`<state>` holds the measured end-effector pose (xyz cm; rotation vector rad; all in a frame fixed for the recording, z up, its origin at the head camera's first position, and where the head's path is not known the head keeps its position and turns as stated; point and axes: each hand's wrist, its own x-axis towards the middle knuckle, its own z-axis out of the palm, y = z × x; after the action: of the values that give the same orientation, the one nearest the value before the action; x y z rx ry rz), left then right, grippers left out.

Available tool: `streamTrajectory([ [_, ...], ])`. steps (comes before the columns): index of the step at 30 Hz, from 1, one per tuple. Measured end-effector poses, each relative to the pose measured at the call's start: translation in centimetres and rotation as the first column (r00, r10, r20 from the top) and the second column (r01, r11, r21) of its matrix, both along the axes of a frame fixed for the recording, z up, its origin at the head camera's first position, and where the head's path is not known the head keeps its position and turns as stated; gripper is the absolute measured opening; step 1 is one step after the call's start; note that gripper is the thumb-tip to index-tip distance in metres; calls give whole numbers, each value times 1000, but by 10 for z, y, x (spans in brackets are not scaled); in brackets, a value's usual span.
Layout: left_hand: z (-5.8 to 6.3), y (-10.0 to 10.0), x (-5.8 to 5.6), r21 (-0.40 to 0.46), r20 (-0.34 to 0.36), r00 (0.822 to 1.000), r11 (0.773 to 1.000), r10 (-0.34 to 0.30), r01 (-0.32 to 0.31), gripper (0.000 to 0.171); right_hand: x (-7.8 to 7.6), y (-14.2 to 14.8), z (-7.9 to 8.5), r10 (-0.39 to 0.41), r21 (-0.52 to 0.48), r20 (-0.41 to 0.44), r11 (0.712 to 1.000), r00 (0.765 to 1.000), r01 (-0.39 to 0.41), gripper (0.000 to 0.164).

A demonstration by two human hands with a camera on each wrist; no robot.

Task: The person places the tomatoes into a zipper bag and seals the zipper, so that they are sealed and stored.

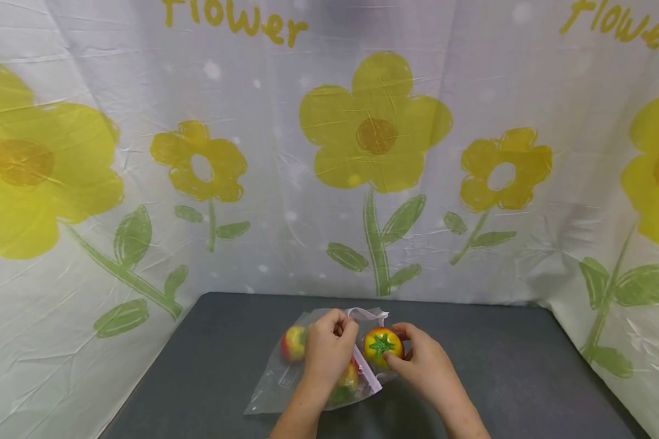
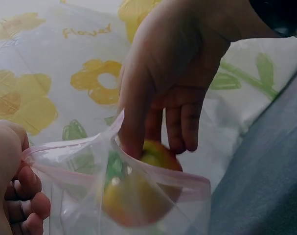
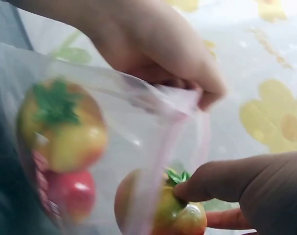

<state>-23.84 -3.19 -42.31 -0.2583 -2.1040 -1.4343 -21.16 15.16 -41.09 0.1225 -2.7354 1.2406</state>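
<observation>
My left hand (image 1: 329,350) pinches the clear zip bag (image 1: 269,393) near its pale pink zip edge. A yellow-red toy tomato (image 1: 383,346) with a green star-shaped top is gripped between the thumb and fingers of my right hand (image 1: 425,363). In the right wrist view, this tomato sits at the bag's mouth, partly behind the pink zip strip (image 3: 163,147). Through the plastic show another yellow-red tomato (image 3: 65,139) and a smaller pinkish-red fruit (image 3: 75,193). The left wrist view has the bag's mouth spread apart, with the right thumb behind its rim.
The dark grey table (image 1: 208,366) lies under the bag and both hands. Behind it and at its sides hangs a white curtain (image 1: 285,244) printed with yellow flowers. A dark band (image 2: 280,17) circles the right wrist.
</observation>
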Motion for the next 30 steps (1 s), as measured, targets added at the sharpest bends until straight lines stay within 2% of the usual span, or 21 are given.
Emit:
streamTrajectory([
  [5, 1, 1, 1, 25, -26, 999, 999, -33, 33, 29, 2, -11, -4, 31, 58, -70, 998, 997, -27, 48],
  [10, 2, 1, 2, 23, -43, 998, 999, -45, 46, 28, 3, -14, -6, 50, 64, -107, 997, 993, -43, 42],
  [20, 2, 0, 1, 35, -76, 997, 999, -6, 9, 27, 9, -3, 5, 147, 44, 12, 988, 989, -147, 36],
  [24, 1, -1, 0, 54, -84, 996, 998, 23, -19, 27, 17, 0, 15, 145, 82, 31, 986, 989, -147, 19],
  [26, 1, -1, -1, 63, -85, 996, 998, 34, -28, 27, 21, 0, 19, 188, 97, 48, 977, 981, -192, 26],
  [30, 3, -1, -1, 76, -81, 996, 997, 39, -33, 27, 29, -8, 21, 338, 78, 80, 936, 938, -344, 38],
])
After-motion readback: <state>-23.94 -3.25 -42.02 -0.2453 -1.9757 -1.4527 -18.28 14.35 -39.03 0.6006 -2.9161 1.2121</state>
